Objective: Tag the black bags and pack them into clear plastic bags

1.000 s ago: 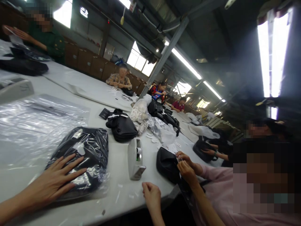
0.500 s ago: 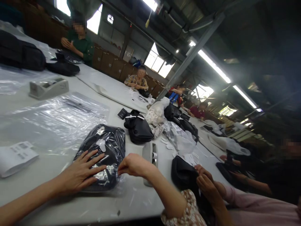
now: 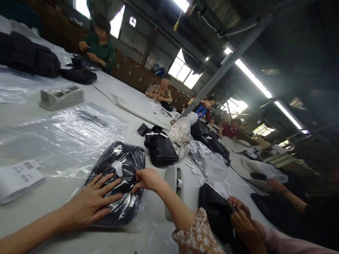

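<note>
A black bag lies on the table inside a clear plastic bag, with a white patch on top. My left hand rests flat on its lower left part, fingers spread. At the right side of the package, my right hand has its fingers bent and closed on the plastic bag's film; the exact grip is partly hidden. Just right of that hand stands a grey tape dispenser. Behind the package sits another black bag with a black tag.
Flat clear plastic bags and a printed paper stack lie to the left. A second tape dispenser stands farther back. At right, a co-worker's hands hold a black bag. More people sit around the table.
My right hand has moved slightly up and inward over the package's right side. My left hand stays flat on it. The whole view has shifted a little.
</note>
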{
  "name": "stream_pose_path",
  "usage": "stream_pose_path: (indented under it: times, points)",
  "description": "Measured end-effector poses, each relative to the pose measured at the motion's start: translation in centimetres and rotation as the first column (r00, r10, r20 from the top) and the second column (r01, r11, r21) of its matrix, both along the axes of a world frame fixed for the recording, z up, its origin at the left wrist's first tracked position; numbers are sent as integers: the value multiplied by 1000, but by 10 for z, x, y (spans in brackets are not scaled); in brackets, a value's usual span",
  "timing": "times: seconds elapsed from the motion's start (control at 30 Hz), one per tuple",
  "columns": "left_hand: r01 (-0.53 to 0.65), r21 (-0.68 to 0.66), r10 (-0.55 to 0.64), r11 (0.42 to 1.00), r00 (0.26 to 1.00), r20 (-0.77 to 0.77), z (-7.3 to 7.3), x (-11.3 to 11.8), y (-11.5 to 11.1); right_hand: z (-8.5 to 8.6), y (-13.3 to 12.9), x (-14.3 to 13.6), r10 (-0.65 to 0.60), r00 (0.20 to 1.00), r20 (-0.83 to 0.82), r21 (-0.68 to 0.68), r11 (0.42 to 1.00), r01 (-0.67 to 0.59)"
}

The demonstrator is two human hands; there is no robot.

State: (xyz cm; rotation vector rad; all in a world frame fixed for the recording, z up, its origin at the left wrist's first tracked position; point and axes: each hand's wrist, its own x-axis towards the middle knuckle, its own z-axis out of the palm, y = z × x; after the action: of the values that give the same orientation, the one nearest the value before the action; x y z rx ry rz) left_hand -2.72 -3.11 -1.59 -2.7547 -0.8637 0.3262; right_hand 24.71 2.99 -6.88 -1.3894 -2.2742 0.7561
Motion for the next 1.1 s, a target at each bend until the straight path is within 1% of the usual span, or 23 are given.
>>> stream_pose_path:
  times: [0.07,0.13,0.17,0.2,0.27,0.33,0.4,0.5,0.57,0.6,0.67,0.73,0.8,0.87,0.9,0.93,0.97,1.0,1.03,1.07,1.1]
  points:
    - [-2,3,2,1000,1000,1,2,2,-1,-2,-2,13,-81,997,13,11,997,81]
    - [-3,-5,3,1000,1000,13,3,3,-1,-1,-16,17,-174,985,16,30,984,174]
    - [-4,-11,5,1000,1000,23,3,4,-1,1,-27,15,-193,981,-4,47,980,193]
    - [-7,-18,7,1000,999,34,3,5,0,1,-41,10,-174,984,-43,74,981,177]
    - [-8,-28,9,1000,999,50,2,5,1,-2,-69,-8,-45,989,-144,140,988,65]
    - [-4,-31,6,1000,998,69,0,2,1,-13,-91,-30,95,975,-201,167,984,-61]
    - [-11,-19,14,1000,992,122,-2,-7,0,-28,-103,-46,148,971,-185,127,984,-126]
    - [-51,48,40,998,979,202,-5,-31,-7,-47,-101,-56,158,977,-142,92,985,-146]
    - [-97,75,80,992,977,197,-7,-48,-14,-54,-96,-55,166,978,-128,102,983,-153]
    - [-141,73,126,987,976,179,-8,-54,-17,-56,-94,-54,172,977,-125,109,981,-158]
    - [-246,55,236,968,961,143,-9,-60,-23,-59,-92,-55,182,975,-130,124,978,-166]
    - [-331,58,322,942,938,132,-9,-60,-27,-60,-93,-58,184,970,-157,138,977,-163]
    - [-352,69,339,933,929,148,-9,-58,-28,-60,-96,-58,187,958,-219,152,976,-156]
    - [-353,54,341,934,927,155,-11,-61,-26,-60,-100,-46,144,933,-329,153,983,-97]
    - [-347,43,337,937,929,156,-14,-65,-25,-62,-102,-34,75,914,-398,137,990,-22]
    - [-345,37,336,938,928,160,-18,-71,-24,-64,-105,-18,-40,882,-469,98,990,97]
    - [-347,31,337,937,927,165,-23,-78,-22,-68,-108,2,-207,816,-540,19,966,258]
    - [-343,27,334,939,927,171,-29,-85,-20,-73,-111,25,-400,706,-584,-94,898,430]
    - [-342,27,332,939,926,182,-36,-93,-17,-79,-116,48,-576,565,-590,-219,789,574]
    - [-324,20,314,946,930,191,-44,-99,-15,-85,-121,71,-710,423,-563,-336,664,668]
    - [-318,27,305,948,928,214,-51,-104,-13,-93,-126,92,-797,310,-518,-430,556,711]
